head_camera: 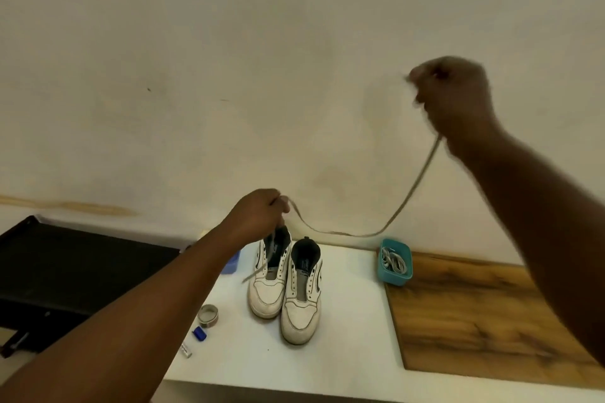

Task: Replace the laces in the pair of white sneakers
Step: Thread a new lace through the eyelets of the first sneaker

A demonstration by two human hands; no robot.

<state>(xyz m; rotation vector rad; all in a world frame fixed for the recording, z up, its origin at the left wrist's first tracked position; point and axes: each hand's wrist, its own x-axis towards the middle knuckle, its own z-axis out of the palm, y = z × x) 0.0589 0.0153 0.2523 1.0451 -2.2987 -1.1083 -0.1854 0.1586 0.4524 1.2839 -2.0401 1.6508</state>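
Both sneakers (286, 285) look unlaced; your left hand (258, 214) and right hand (453, 93) each grip the old lace (402, 206), so fetch fresh ones from the teal tub (394, 276).

- My white counter (343, 337) runs up to a cream wall (262, 59) behind it.
- A roll of tape (208, 316) lies near the counter's left edge.
- Just in front of the tape sits a small blue piece (199, 333); I cannot tell what it is.
- A small white tube (185, 350) lies nearer the front left corner.
- A blue container (231, 262) stands toward the back left, partly hidden.
- A wood-grain board (474, 314) covers the counter's right part.
- A black tray (65, 278) sits off the left edge.
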